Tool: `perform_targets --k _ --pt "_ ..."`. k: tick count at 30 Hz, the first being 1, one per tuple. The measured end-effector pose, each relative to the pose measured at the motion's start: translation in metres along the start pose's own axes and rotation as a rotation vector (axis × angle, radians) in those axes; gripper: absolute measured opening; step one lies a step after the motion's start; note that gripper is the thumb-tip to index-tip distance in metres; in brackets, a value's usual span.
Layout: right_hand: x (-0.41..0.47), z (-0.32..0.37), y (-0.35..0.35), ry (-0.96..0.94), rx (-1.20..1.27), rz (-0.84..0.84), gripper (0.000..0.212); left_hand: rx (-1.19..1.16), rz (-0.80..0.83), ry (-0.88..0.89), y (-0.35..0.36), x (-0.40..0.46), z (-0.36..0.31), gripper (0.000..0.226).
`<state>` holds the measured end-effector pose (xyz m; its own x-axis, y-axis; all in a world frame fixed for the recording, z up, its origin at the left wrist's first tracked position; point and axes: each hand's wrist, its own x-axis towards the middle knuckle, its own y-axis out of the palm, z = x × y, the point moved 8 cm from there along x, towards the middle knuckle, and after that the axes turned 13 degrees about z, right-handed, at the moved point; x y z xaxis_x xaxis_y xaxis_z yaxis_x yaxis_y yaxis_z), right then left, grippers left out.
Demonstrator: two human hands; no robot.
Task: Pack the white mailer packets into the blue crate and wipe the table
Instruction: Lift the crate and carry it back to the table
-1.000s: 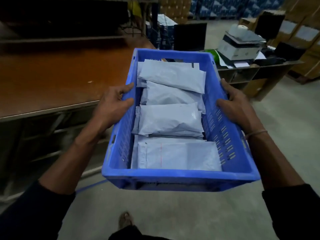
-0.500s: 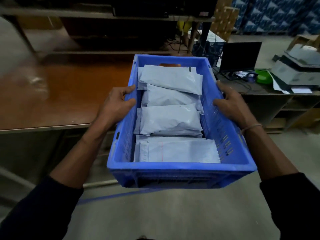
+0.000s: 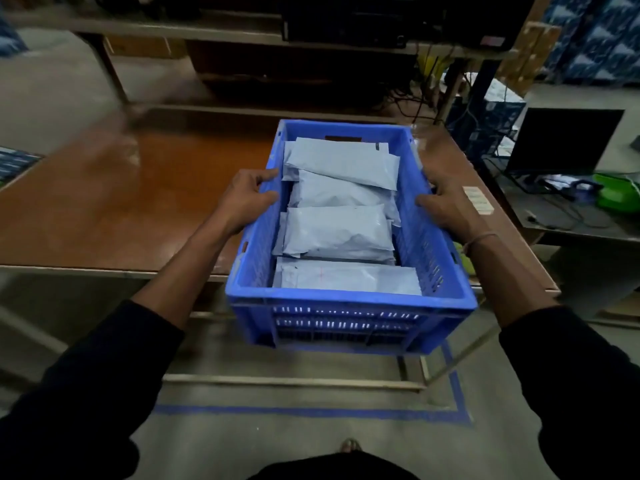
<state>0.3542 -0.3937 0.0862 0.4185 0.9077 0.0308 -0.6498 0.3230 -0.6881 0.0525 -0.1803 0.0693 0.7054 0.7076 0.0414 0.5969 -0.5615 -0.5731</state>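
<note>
We hold the blue crate point(image 3: 349, 306) by its two long sides; our left hand point(image 3: 247, 199) grips the left rim, thumb curled over the top edge, fingers wrapped against the outer wall; our right hand point(image 3: 446, 206) grips the right rim likewise, thumb over the edge, fingers hidden behind the wall. The crate sits in the air above the near edge of the brown table point(image 3: 121, 195), toward its right end, its near half overhanging the floor. The white mailer packets point(image 3: 337, 230) lie inside the crate, overlapping in a row from the near wall to the far wall.
</note>
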Motion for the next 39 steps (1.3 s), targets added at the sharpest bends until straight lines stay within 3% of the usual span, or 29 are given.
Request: perform_targets --k 7,14,16,19,21,27,31,39 --pt "0.086 -0.018 0.004 -0.015 0.083 0.085 0.069 -0.031 -0.028 -0.061 -0.004 0.072 0.025 0.055" --pt "0.154 -0.034 0.012 -0.005 0.135 0.105 0.069 -0.015 -0.012 -0.105 -0.009 0.129 0.049 0.056" --pt "0.170 -0.039 0.016 0.002 0.132 0.087 0.062 -0.016 -0.006 -0.102 -0.011 0.146 0.055 0.056" --pt "0.180 -0.032 0.021 -0.014 0.160 0.067 0.033 0.011 -0.005 -0.085 -0.017 0.167 0.061 0.055" --pt "0.187 -0.031 0.024 -0.032 0.181 0.052 0.033 0.008 -0.004 -0.096 -0.018 0.175 0.065 0.055" --pt "0.196 -0.030 0.021 -0.026 0.012 0.048 0.041 0.072 0.014 -0.075 -0.018 0.182 0.064 0.056" --pt "0.196 -0.032 0.025 0.008 -0.215 0.095 0.067 0.148 0.000 -0.059 -0.020 0.181 0.060 0.051" --pt "0.168 -0.034 0.032 0.053 -0.312 0.038 0.067 0.433 0.113 -0.094 0.001 0.173 0.056 0.053"
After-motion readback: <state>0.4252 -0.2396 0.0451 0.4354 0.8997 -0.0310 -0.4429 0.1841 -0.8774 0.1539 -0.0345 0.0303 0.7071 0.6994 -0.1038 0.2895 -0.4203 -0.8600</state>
